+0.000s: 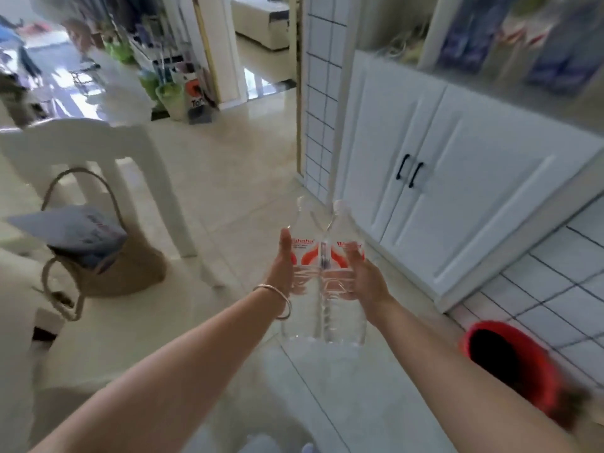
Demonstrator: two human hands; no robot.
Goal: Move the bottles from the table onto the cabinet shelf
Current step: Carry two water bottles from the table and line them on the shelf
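Now two clear bottles with red labels stand upright side by side, touching, above the floor before the white cabinet (457, 191). Left hand (282, 266) presses the left bottle (305, 253), right hand (362, 276) wraps the right bottle (343, 250); a bracelet (277, 299) circles the left wrist

Both forearms are extending forward toward 12 o'clock, converging at frame centre. The left hand (283, 266) is pressing inward, palm facing 3 o'clock, thumb up. The right hand (362, 276) is mirroring it, palm facing 9 o'clock, fingers curled.
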